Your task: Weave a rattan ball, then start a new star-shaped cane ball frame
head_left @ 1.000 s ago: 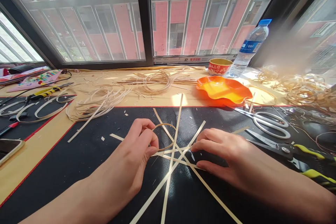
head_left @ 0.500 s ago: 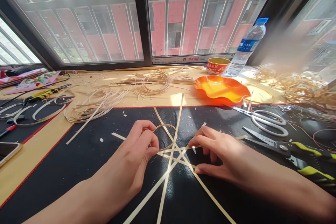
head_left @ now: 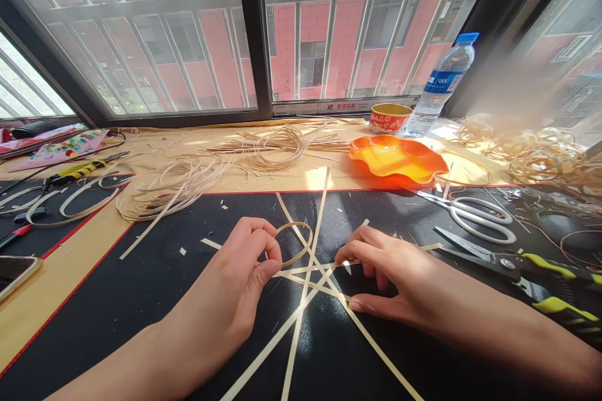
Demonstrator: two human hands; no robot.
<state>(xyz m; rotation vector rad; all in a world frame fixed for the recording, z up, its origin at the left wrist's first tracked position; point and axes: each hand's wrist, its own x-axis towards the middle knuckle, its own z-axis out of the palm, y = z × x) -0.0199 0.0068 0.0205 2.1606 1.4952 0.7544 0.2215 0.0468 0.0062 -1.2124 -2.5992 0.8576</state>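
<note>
My left hand (head_left: pixel 251 257) pinches a thin ring (head_left: pixel 300 257), bent from a narrow strip that looks like bamboo, between thumb and fingers. The ring is tilted up above the left side of several flat pale strips (head_left: pixel 296 338), which cross in a star on the black mat. My right hand (head_left: pixel 376 260) is on the right side of the star, thumb and index finger apart. Its index fingertip touches one strip and its thumb tip another, near their crossings. The other fingers of the right hand curl under, partly hidden. Where the left fingertips meet the ring is partly hidden.
Scissors (head_left: pixel 482 219) and yellow-black pliers (head_left: pixel 512 266) lie right of my right hand. Behind the black mat (head_left: pixel 155 301) are an orange wavy dish (head_left: pixel 397 160), a red tin (head_left: pixel 390 119), a water bottle (head_left: pixel 442 84) and coiled strips (head_left: pixel 282 147). A phone (head_left: pixel 16 276) lies left.
My left hand has shifted slightly left with the ring, so the ring sits a little farther from the star's centre. My right hand stays in place on the strips.
</note>
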